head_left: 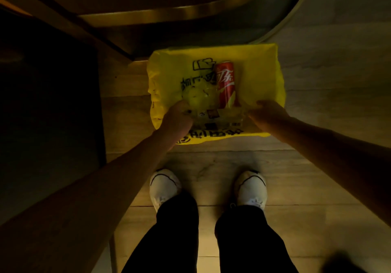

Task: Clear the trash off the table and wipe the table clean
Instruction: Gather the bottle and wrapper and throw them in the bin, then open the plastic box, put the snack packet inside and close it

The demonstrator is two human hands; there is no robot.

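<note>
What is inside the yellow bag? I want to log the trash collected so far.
Inside the yellow bag: an upright red can, a crumpled clear wrapper, and clear packaging held by both hands. Anything beneath is hidden.

yellow bag, red can

The bin is open on top; a can and clear wrapper fill its near middle, hands at its near edge; floor right lies free, cabinet blocks left
</note>
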